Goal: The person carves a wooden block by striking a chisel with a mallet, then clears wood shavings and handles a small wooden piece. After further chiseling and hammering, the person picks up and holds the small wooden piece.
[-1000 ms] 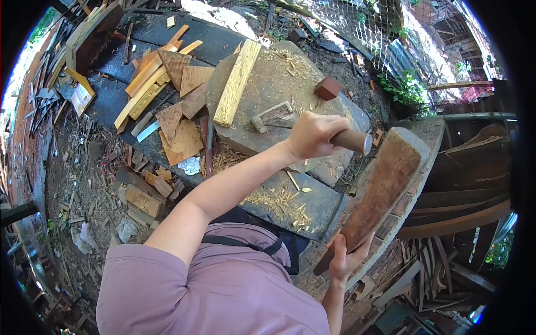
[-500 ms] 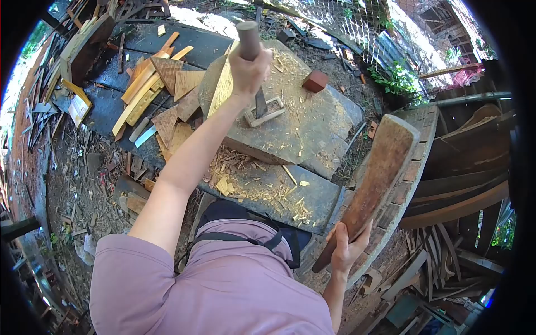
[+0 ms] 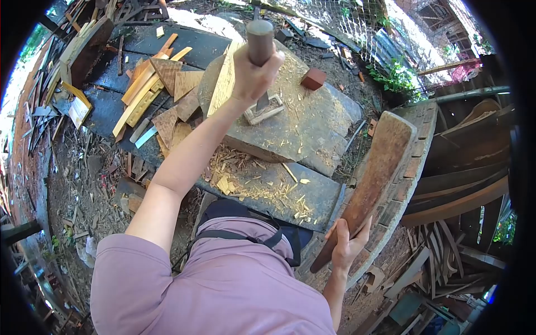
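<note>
My left hand [image 3: 255, 77] is closed around the thick round handle of a chisel [image 3: 260, 42], held upright. The chisel's blade runs down to a small rectangular wooden frame [image 3: 264, 113] lying on a thick wooden block [image 3: 301, 120]; where the tip meets it is hard to make out. Off to the right, my right hand [image 3: 346, 245] grips the narrow end of a long brown wooden mallet [image 3: 377, 170]. The mallet's broad end points up and away, apart from the chisel. A reddish-brown small block [image 3: 314, 79] sits on the work block.
Yellow wood shavings [image 3: 251, 187] cover the dark bench [image 3: 318, 206] before me. Board offcuts [image 3: 142, 92] and a flat tool with a light-blue blade [image 3: 146, 137] lie left. A curved brick-patterned edge [image 3: 416, 167] runs along the right. Wire mesh [image 3: 357, 33] stands behind.
The chisel's handle top has shifted slightly to the right and closer to the camera, with my left hand. The mallet has moved slightly left; both grips stay the same.
</note>
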{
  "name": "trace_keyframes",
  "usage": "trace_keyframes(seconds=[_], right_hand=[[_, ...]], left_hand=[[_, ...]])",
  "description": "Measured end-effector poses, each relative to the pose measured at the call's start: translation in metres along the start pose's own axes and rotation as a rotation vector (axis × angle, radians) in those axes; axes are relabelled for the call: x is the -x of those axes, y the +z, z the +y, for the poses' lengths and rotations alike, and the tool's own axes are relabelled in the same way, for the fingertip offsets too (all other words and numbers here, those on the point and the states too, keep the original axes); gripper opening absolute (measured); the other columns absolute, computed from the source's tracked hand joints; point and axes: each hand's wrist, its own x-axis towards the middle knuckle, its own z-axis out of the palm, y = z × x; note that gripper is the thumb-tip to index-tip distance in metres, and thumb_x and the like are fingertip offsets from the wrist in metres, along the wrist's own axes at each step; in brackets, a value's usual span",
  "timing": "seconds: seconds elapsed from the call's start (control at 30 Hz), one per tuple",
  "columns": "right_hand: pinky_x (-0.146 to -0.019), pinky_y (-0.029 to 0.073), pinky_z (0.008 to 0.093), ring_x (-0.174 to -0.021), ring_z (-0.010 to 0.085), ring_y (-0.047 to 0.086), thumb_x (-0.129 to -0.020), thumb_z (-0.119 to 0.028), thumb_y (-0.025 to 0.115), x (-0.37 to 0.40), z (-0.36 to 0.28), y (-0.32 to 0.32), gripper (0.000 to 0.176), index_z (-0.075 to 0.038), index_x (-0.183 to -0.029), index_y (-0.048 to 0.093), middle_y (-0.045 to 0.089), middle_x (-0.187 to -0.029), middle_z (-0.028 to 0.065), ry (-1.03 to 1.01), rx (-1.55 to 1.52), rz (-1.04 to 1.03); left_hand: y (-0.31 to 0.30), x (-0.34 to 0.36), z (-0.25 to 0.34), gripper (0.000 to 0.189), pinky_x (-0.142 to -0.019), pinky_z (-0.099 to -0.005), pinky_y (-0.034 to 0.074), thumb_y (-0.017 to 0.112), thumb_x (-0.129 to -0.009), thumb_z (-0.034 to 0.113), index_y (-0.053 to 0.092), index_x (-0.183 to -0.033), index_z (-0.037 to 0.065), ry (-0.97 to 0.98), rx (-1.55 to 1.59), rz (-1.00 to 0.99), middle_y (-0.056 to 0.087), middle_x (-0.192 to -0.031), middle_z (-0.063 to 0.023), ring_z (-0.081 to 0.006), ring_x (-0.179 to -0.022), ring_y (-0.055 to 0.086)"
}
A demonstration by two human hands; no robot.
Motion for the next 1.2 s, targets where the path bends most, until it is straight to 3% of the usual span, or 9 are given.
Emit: trace_keyframes(seconds=[0.43, 0.6, 0.73, 0.8, 0.87, 0.97, 1.07, 1.1, 1.2], right_hand=[[-0.05, 0.047, 0.0265, -0.057, 0.0131, 0.057, -0.089, -0.006, 0.068, -0.001, -0.005, 0.004, 0.043, 0.004, -0.124, 0.045, 0.06, -0.085, 0.0093, 0.007, 0.033, 0.021], [-0.05, 0.048, 0.0267, -0.058, 0.0141, 0.058, -0.087, -0.006, 0.07, -0.014, -0.018, 0.017, 0.048, 0.007, -0.125, 0.043, 0.061, -0.085, 0.0113, -0.01, 0.045, 0.003], [-0.052, 0.051, 0.0302, -0.062, 0.0196, 0.061, -0.081, -0.001, 0.066, -0.026, -0.027, 0.026, 0.057, 0.011, -0.13, 0.04, 0.062, -0.098, 0.0193, -0.331, 0.054, 0.043], [-0.058, 0.051, 0.0289, -0.06, 0.0158, 0.058, -0.088, -0.012, 0.062, -0.032, -0.039, 0.034, 0.057, 0.004, -0.137, 0.037, 0.06, -0.076, 0.0105, -0.576, 0.114, -0.129], [-0.063, 0.05, 0.0288, -0.061, 0.0163, 0.059, -0.086, -0.015, 0.068, -0.034, -0.024, 0.028, 0.057, 0.001, -0.134, 0.041, 0.061, -0.077, 0.0114, -0.58, 0.222, -0.093], [-0.063, 0.049, 0.0277, -0.066, 0.0182, 0.061, -0.08, -0.008, 0.069, -0.041, -0.03, 0.033, 0.052, -0.001, -0.127, 0.046, 0.064, -0.083, 0.0131, -0.512, 0.763, -0.272], [-0.066, 0.049, 0.0271, -0.069, 0.0179, 0.061, -0.081, -0.006, 0.066, -0.032, -0.035, 0.013, 0.054, 0.001, -0.13, 0.045, 0.064, -0.089, 0.0133, -0.358, 0.592, -0.136], [-0.065, 0.05, 0.0272, -0.069, 0.0162, 0.06, -0.082, -0.004, 0.064, -0.031, -0.024, 0.008, 0.054, 0.003, -0.131, 0.044, 0.061, -0.091, 0.0118, -0.541, 0.468, -0.054], [-0.06, 0.049, 0.0271, -0.069, 0.0154, 0.059, -0.083, -0.001, 0.062, -0.024, -0.001, 0.006, 0.053, 0.006, -0.132, 0.042, 0.06, -0.089, 0.0107, -0.515, 0.364, -0.105]], left_hand=[[0.001, 0.026, -0.02, 0.009, -0.045, -0.0219, 0.041, 0.064, -0.086, 0.002, 0.058, -0.079, 0.003, -0.031, -0.162, -0.142, 0.058, -0.063, 0.0001, -0.006, -0.051, 0.055], [0.004, 0.032, -0.011, 0.01, -0.053, -0.0273, 0.047, 0.069, -0.075, 0.011, 0.062, -0.077, 0.004, 0.04, -0.243, -0.174, 0.062, -0.063, -0.0018, -0.0104, -0.054, 0.058], [0.009, 0.039, -0.008, 0.01, -0.055, -0.0293, 0.051, 0.07, -0.074, 0.012, 0.065, -0.08, 0.007, 0.222, -0.221, -0.21, 0.065, -0.066, -0.0055, -0.0124, -0.059, 0.065], [0.009, 0.045, -0.011, 0.012, -0.057, -0.0292, 0.053, 0.072, -0.076, 0.017, 0.065, -0.079, 0.008, 0.204, -0.218, -0.268, 0.068, -0.069, -0.0027, -0.014, -0.063, 0.068], [0.016, 0.05, -0.006, 0.015, -0.055, -0.0307, 0.052, 0.075, -0.071, 0.014, 0.062, -0.077, 0.009, 0.287, -0.262, -0.365, 0.063, -0.064, -0.0083, -0.0188, -0.057, 0.066], [0.023, 0.066, -0.037, 0.029, -0.053, -0.0383, 0.049, 0.08, -0.068, 0.019, 0.055, -0.076, 0.007, 0.339, -0.246, -0.424, 0.058, -0.065, -0.0121, -0.0298, -0.055, 0.061], [0.025, 0.064, -0.014, 0.031, -0.055, -0.0381, 0.05, 0.08, -0.066, 0.017, 0.054, -0.08, 0.009, 0.285, -0.293, -0.474, 0.06, -0.069, -0.0108, -0.0316, -0.06, 0.063], [0.024, 0.065, -0.014, 0.032, -0.057, -0.0383, 0.051, 0.081, -0.065, 0.016, 0.055, -0.083, 0.009, 0.29, -0.273, -0.502, 0.062, -0.072, -0.0098, -0.0325, -0.064, 0.064], [0.027, 0.069, -0.015, 0.032, -0.057, -0.0389, 0.051, 0.081, -0.064, 0.016, 0.057, -0.084, 0.01, 0.276, -0.24, -0.537, 0.062, -0.073, -0.0094, -0.0318, -0.065, 0.065]])
